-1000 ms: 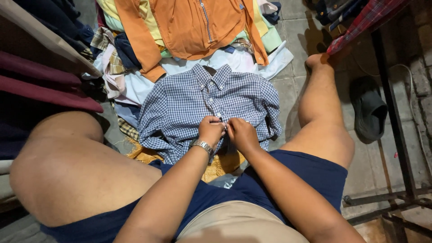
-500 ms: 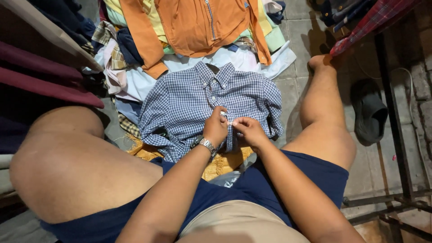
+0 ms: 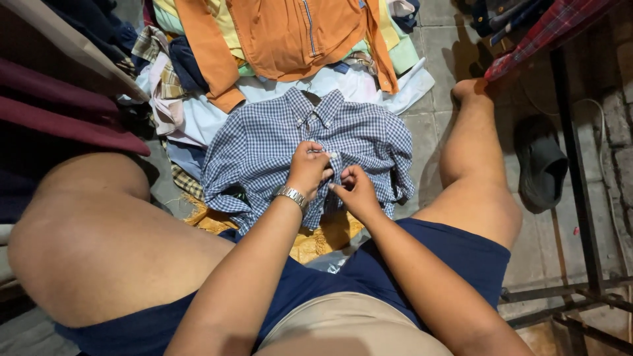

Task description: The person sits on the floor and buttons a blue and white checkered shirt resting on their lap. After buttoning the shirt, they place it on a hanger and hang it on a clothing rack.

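Checked shirt (image 3: 264, 142) lies flat on clothes; left hand (image 3: 308, 168) and right hand (image 3: 356, 191) both pinch its front placket.

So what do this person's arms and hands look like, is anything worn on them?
Both forearms are bare, with no sleeves in view and no gloves. The left hand has a silver metal link wristwatch around its wrist. The right hand and its wrist carry nothing that shows: no ring, band or bracelet can be made out from this head view.
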